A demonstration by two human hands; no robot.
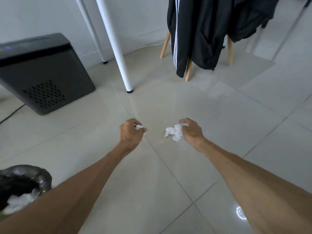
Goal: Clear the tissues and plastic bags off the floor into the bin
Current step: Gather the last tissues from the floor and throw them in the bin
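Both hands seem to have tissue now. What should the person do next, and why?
Probably swing both hands back to the bin at lower left and drop the tissues in. The left hand is shut on a small tissue, the right hand grips a bigger wad, and no other litter shows on the floor.

Things we cannot see all of

The left hand (130,132) is hiding most of a small tissue (139,127). The bin (22,183) is getting cut off by the left edge, and an arm is covering part of it. The jacket (197,31) is running off the top.
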